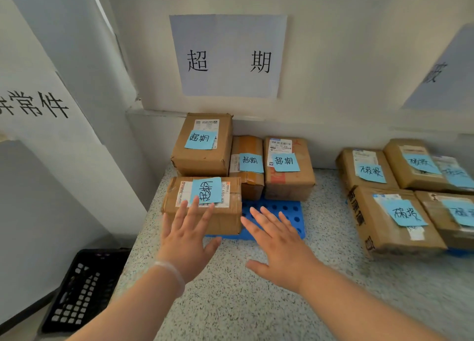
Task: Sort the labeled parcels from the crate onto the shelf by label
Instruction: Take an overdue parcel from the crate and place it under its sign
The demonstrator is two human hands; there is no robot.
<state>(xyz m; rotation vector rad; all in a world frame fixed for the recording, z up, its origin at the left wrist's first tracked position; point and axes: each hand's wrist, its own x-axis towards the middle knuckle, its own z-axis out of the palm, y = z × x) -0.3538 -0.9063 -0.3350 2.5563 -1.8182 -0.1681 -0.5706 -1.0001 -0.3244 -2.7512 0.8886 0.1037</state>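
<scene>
Held both hands out over the speckled shelf surface (230, 302), fingers straight and spread, gripping nothing. Had the left hand (184, 240) over the near top edge of the front parcel (227, 221), fingertips up to its blue note (206, 190); could not tell contact. Had the right hand (279, 248) just beside that parcel, over the blue perforated tray (284, 211) lying beneath it. Saw three more parcels (288, 184) with matching notes behind, along the back edge under the wall sign (228, 55), the leftmost tallest. Saw four differently labelled parcels (384, 233) grouped toward the right edge, well apart. Saw a black crate (84, 289) lower down, off the left edge. Wore a clear band (170, 271) on the left wrist.
</scene>
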